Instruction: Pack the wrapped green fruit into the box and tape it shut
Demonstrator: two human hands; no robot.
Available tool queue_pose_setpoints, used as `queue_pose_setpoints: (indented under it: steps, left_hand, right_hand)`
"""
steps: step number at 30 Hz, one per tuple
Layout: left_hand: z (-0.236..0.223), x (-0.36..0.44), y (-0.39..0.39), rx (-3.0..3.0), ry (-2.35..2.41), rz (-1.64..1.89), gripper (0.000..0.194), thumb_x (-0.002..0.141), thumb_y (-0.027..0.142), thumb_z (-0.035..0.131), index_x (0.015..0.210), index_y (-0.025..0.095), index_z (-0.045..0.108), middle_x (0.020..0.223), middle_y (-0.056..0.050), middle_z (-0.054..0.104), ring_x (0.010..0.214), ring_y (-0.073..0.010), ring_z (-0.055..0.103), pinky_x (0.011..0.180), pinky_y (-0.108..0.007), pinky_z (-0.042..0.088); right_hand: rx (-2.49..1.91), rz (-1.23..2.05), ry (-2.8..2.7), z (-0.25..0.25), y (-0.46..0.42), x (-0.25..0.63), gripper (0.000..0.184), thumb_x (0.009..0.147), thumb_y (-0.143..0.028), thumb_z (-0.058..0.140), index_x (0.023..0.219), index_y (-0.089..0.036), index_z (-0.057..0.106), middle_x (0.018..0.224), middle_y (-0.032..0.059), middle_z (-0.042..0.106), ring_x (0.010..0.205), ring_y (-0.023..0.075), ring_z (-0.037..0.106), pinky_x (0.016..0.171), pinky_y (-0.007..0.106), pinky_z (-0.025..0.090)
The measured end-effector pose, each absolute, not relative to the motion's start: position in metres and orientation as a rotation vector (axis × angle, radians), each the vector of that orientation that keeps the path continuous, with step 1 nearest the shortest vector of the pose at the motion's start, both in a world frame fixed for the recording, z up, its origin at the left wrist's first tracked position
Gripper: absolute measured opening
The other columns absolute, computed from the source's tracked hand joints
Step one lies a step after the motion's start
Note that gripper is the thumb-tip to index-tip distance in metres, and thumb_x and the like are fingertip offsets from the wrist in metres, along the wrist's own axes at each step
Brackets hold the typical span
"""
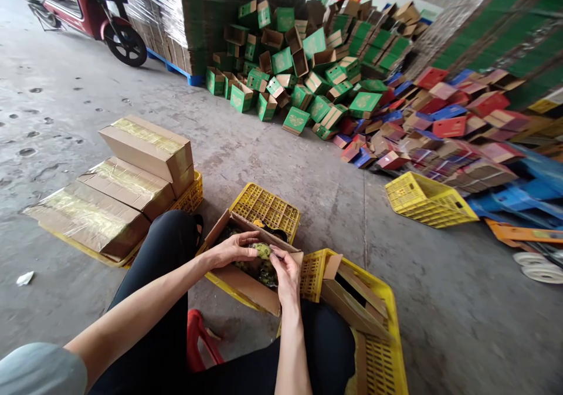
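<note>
Over an open cardboard box (246, 284), my left hand (231, 250) and my right hand (285, 272) meet around a small yellow-green piece with dark speckles (263, 250), which looks like a fruit. Fingers of both hands are closed on it from either side, and its ends are partly covered. Inside the box lie several dark green, shiny pieces (267, 274), too shadowed to name. The box rests on a yellow plastic crate (235, 292) between my knees. Just behind it, a yellow and black object (270, 228), possibly a tape dispenser, is half hidden by the box wall.
Taped cartons (145, 142) sit on a yellow crate at left. Another yellow crate (389, 348) with an open carton (352, 301) stands by my right knee. Green boxes (294, 119) and red-blue boxes (448, 126) are heaped behind. A scooter (83, 7) stands back left.
</note>
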State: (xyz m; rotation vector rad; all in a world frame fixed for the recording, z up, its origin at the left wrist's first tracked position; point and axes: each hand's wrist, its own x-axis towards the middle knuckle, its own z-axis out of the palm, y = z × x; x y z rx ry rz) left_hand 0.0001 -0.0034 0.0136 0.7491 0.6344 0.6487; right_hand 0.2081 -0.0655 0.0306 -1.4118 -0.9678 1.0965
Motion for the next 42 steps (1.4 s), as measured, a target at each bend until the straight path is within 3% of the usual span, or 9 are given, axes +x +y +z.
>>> queue_pose_setpoints:
  steps: [3,6,11,15,17,20,26,32,42]
  left_hand:
    - [0.019,0.001,-0.005,0.643,0.636,0.572,0.091,0.077,0.052,0.089,0.155,0.027,0.050,0.153,-0.017,0.056,0.123,-0.0310,0.069,0.106,-0.044,0.053]
    - [0.021,0.002,-0.004,0.557,0.664,0.495,0.085,0.082,0.067,0.078,0.148,0.018,0.058,0.140,-0.021,0.065,0.107,-0.0316,0.076,0.099,-0.043,0.057]
    - [0.015,0.002,-0.001,0.626,0.676,0.614,0.064,0.071,0.042,0.096,0.123,0.014,0.071,0.122,-0.017,0.073,0.098,-0.0244,0.076,0.091,-0.035,0.058]
    - [0.011,0.000,0.000,0.654,0.690,0.693,0.065,0.066,0.037,0.099,0.120,0.016,0.071,0.113,-0.012,0.075,0.091,-0.0196,0.072,0.083,-0.031,0.057]
    - [0.010,0.000,0.001,0.666,0.688,0.709,0.064,0.064,0.036,0.100,0.118,0.016,0.072,0.110,-0.010,0.075,0.089,-0.0184,0.071,0.082,-0.030,0.055]
    - [0.009,0.000,0.000,0.705,0.688,0.696,0.063,0.063,0.033,0.099,0.118,0.017,0.072,0.107,-0.008,0.074,0.088,-0.0170,0.069,0.081,-0.029,0.053]
    - [0.012,0.003,-0.001,0.889,0.664,0.712,0.064,0.067,0.032,0.097,0.123,0.016,0.073,0.111,-0.008,0.074,0.094,-0.0199,0.068,0.092,-0.033,0.050]
    - [0.018,0.003,-0.002,0.897,0.714,0.766,0.084,0.068,0.033,0.096,0.144,0.022,0.060,0.114,-0.008,0.071,0.105,-0.0232,0.066,0.091,-0.035,0.051]
    - [0.009,0.007,0.001,0.971,0.718,0.779,0.062,0.066,0.039,0.097,0.116,0.015,0.072,0.106,-0.008,0.074,0.094,-0.0215,0.069,0.090,-0.034,0.051]
  right_hand:
    - [-1.388,1.041,-0.972,0.025,-0.064,0.210,0.022,0.079,-0.044,0.081,0.092,-0.026,0.080,0.118,0.0066,0.079,0.120,0.0321,0.069,0.110,0.050,0.051]
    - [-1.362,1.027,-0.993,0.023,-0.063,0.211,0.018,0.079,-0.042,0.080,0.088,-0.026,0.079,0.124,0.0074,0.077,0.123,0.0329,0.068,0.109,0.051,0.051]
    - [-1.373,1.073,-1.148,0.024,-0.064,0.210,0.008,0.080,-0.032,0.075,0.085,-0.027,0.080,0.145,0.0044,0.066,0.142,0.0332,0.054,0.118,0.050,0.042]
    - [-1.284,1.164,-0.978,0.027,-0.063,0.208,0.030,0.076,-0.025,0.068,0.103,-0.029,0.080,0.150,0.0014,0.063,0.147,0.0302,0.047,0.122,0.048,0.038]
    - [-1.238,1.215,-0.815,0.028,-0.062,0.207,0.039,0.079,-0.031,0.068,0.116,-0.029,0.077,0.145,0.0038,0.066,0.143,0.0303,0.053,0.117,0.048,0.045]
    - [-1.309,1.213,-0.718,0.028,-0.062,0.207,0.039,0.083,-0.045,0.072,0.118,-0.028,0.076,0.136,0.0070,0.071,0.134,0.0305,0.061,0.108,0.046,0.053]
    - [-1.421,1.263,-0.706,0.024,-0.063,0.204,0.066,0.075,-0.053,0.084,0.134,-0.032,0.065,0.129,0.0073,0.075,0.118,0.0305,0.071,0.086,0.042,0.064]
    - [-1.412,1.265,-0.686,0.028,-0.063,0.204,0.047,0.070,-0.049,0.087,0.108,-0.026,0.074,0.108,0.0057,0.081,0.100,0.0290,0.075,0.075,0.037,0.063]
    - [-1.425,1.201,-0.736,0.018,-0.063,0.210,0.033,0.070,-0.049,0.083,0.091,-0.029,0.069,0.097,0.0017,0.080,0.089,0.0277,0.074,0.076,0.039,0.060]
